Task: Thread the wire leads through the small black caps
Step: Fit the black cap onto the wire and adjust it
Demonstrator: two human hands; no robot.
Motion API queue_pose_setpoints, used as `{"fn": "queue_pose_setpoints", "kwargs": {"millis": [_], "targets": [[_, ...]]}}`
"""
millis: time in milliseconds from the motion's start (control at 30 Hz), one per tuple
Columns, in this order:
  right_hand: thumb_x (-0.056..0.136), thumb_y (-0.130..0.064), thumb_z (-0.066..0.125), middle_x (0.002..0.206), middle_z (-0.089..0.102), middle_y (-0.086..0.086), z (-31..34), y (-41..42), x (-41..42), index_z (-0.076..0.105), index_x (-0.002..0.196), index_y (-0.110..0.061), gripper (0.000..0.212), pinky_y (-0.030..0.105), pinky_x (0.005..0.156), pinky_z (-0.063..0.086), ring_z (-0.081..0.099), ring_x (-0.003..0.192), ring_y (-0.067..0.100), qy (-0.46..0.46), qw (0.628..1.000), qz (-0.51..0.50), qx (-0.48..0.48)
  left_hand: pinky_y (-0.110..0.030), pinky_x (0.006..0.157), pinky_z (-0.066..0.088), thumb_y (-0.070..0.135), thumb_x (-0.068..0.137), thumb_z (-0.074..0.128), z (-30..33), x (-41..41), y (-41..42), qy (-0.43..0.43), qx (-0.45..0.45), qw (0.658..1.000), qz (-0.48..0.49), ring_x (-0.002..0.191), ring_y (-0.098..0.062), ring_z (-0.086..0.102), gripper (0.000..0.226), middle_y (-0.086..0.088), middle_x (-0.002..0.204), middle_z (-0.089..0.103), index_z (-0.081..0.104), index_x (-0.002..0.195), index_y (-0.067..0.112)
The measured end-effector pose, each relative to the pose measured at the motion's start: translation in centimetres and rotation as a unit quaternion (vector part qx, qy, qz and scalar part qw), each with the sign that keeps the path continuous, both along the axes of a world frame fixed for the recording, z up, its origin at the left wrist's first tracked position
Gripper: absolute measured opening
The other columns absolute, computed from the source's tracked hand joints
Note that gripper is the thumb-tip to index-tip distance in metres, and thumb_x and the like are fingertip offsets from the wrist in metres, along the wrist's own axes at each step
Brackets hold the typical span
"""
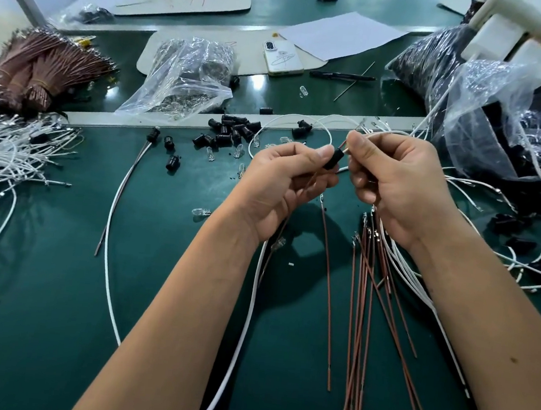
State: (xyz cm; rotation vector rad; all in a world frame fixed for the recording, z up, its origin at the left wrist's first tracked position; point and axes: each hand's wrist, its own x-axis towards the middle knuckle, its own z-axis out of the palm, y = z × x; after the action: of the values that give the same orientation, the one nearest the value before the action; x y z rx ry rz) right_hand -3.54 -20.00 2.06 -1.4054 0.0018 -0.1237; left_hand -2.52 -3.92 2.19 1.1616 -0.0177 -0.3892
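Observation:
My left hand [284, 183] pinches a small black cap [332, 159] between thumb and fingers above the green mat. A brown wire [311, 179] runs out of the cap's lower end through my left palm. My right hand [393, 187] pinches wire leads [343, 144] coming out of the cap's upper end, and a white wire [299, 119] loops away from there. Loose black caps [233, 132] lie in a heap just beyond my left hand. Several brown wires [364, 313] lie fanned under my right forearm.
A bundle of brown wires [41, 67] and a tangle of white wires [6, 153] lie at the left. Clear plastic bags [185, 77] sit behind the caps, dark bagged parts [503, 105] at the right. A phone [281, 57], a pen [341, 76] and small clear bulbs [202, 212] lie around.

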Motion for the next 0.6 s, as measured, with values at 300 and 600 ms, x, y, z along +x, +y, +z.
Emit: {"fn": "queue_pose_setpoints", "kwargs": {"millis": [300, 600], "targets": [[0.081, -0.028, 0.073, 0.061, 0.059, 0.002, 0.32, -0.04, -0.17, 0.062, 0.077, -0.008, 0.023, 0.016, 0.035, 0.03, 0.046, 0.046, 0.009, 0.031, 0.997, 0.052, 0.048, -0.013, 0.058, 0.053, 0.012, 0.086, 0.065, 0.34, -0.41, -0.33, 0.026, -0.055, 0.998, -0.036, 0.061, -0.011, 0.067, 0.008, -0.005, 0.074, 0.072, 0.064, 0.085, 0.004], [0.08, -0.029, 0.072, 0.063, 0.06, 0.002, 0.28, 0.14, -0.23, 0.064, 0.073, -0.01, 0.022, 0.014, 0.035, 0.029, 0.046, 0.046, 0.007, 0.049, 0.992, 0.077, 0.086, -0.012, 0.056, 0.053, 0.014, 0.086, 0.066, 0.72, -0.64, -0.47, 0.066, -0.083, 0.993, -0.047, 0.058, -0.01, 0.064, 0.022, -0.008, 0.077, 0.072, 0.077, 0.069, 0.008]]}}
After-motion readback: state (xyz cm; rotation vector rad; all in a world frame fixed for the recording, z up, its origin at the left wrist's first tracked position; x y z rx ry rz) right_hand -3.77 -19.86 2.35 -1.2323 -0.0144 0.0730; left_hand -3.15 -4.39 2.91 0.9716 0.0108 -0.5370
